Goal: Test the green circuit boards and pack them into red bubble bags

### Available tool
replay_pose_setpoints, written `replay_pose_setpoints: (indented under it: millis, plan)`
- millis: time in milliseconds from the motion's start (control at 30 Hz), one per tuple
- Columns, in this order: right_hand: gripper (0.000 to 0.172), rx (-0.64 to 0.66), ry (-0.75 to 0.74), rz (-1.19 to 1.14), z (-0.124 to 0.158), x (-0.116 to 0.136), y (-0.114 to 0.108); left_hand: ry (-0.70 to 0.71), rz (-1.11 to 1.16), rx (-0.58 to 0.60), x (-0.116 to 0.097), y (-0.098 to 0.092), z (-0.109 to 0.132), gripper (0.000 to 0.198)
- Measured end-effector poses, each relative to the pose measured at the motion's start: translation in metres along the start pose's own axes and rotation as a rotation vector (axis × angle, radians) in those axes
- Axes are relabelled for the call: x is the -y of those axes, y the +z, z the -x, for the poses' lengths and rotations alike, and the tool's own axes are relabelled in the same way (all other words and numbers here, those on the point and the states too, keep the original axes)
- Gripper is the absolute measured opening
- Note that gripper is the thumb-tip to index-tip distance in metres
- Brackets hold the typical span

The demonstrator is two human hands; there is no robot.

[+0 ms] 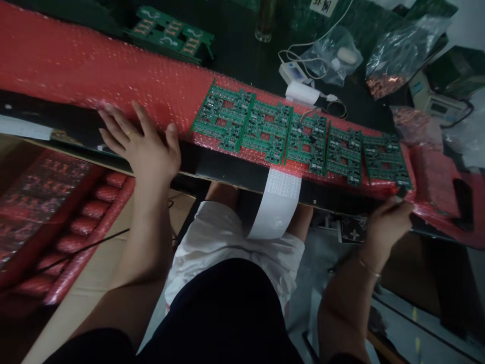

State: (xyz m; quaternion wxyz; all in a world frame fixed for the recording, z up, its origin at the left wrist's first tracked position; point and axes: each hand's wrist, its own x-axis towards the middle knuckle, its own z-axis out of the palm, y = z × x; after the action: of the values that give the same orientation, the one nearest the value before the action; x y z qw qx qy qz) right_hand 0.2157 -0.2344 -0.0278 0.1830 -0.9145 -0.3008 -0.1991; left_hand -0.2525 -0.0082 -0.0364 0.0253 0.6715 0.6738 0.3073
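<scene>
My left hand (149,146) lies flat with its fingers spread, on the near edge of the red bubble wrap (113,76). A row of green circuit boards (267,129) rests on the wrap, to the right of that hand. At the row's right end, my right hand (390,225) is closed at the table's front edge, close to the last board (386,159). A small dark piece (401,191) shows at its fingertips; what it is I cannot make out.
More green boards (170,35) are stacked behind the wrap. Farther right are a white cylinder (302,93), a cabled device (293,73) and a bag of copper-coloured parts (394,71). A white label strip (276,202) hangs over the table edge. Lower left, a box holds red-wrapped boards (41,197).
</scene>
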Motion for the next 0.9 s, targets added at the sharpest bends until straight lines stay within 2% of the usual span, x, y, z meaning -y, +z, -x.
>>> replay_pose_setpoints:
  millis: [33, 100, 167, 200, 233, 300, 400, 500, 667, 900]
  plan:
    - [0.037, -0.066, 0.01, -0.033, 0.013, 0.005, -0.009, 0.054, 0.031, -0.031, -0.007, -0.003, 0.011, 0.092]
    - [0.039, -0.057, -0.031, -0.176, 0.04, 0.025, -0.026, 0.293, 0.129, 0.003, -0.024, -0.003, 0.037, 0.064]
    - [0.04, 0.098, -0.118, -0.373, 0.066, 0.052, -0.036, 0.6, 0.234, 0.164, -0.041, 0.006, 0.061, 0.044]
    - [0.04, 0.203, -0.154, -0.458, 0.078, 0.067, -0.039, 0.726, 0.276, 0.256, -0.048, 0.013, 0.071, 0.04]
    - [0.039, 0.29, -0.168, -0.535, 0.088, 0.081, -0.041, 0.825, 0.31, 0.321, -0.055, 0.02, 0.079, 0.039]
    - [0.033, 0.458, -0.189, -0.636, 0.104, 0.102, -0.042, 0.935, 0.354, 0.386, -0.063, 0.032, 0.091, 0.041]
    - [0.032, 0.635, -0.206, -0.678, 0.114, 0.116, -0.043, 0.944, 0.411, 0.392, -0.067, 0.043, 0.098, 0.045]
    - [0.039, 0.681, -0.174, -0.679, 0.117, 0.117, -0.045, 0.919, 0.471, 0.415, -0.065, 0.048, 0.098, 0.051]
    - [0.037, 0.569, -0.147, -0.655, 0.12, 0.12, -0.048, 0.924, 0.479, 0.46, -0.065, 0.049, 0.097, 0.051]
    - [0.038, 0.35, -0.379, -0.548, 0.125, 0.146, -0.033, 0.842, 0.465, 0.554, -0.083, 0.033, 0.077, 0.038]
